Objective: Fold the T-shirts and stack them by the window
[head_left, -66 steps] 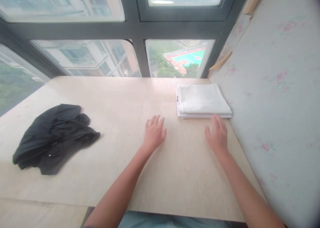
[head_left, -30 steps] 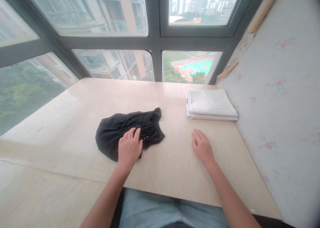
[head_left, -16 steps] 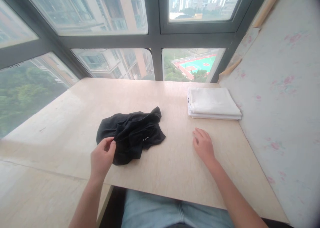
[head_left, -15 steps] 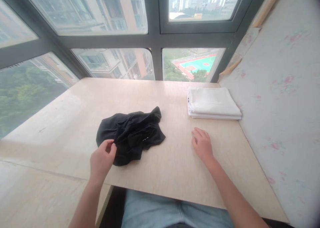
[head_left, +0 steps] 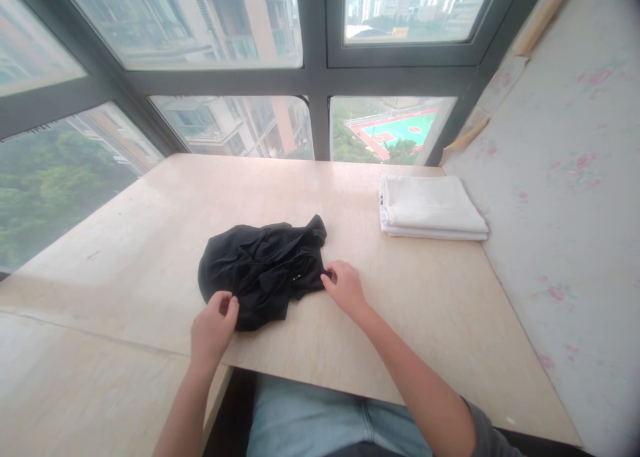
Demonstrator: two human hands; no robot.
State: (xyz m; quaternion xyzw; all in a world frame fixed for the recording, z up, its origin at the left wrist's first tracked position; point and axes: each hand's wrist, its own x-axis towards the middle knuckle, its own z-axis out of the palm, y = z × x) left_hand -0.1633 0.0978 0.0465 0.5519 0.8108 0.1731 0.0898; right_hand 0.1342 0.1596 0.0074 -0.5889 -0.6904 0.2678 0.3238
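Observation:
A crumpled black garment with small white marks lies on the pale table, left of the middle. At its lower left edge is my left hand, thumb and fingers pinched on the cloth. My right hand reaches the garment's right tip and pinches the corner between thumb and fingers. Most of the garment rests flat and wrinkled on the tabletop between my two hands.
A folded stack of white cloth sits at the back right, beside the flowered wall. Grey-framed windows rise behind the table. The table's front edge runs before my lap.
My right hand has moved left from the bare table to the garment's right corner and taken hold of it. My left hand stays at the lower left edge, slightly lower.

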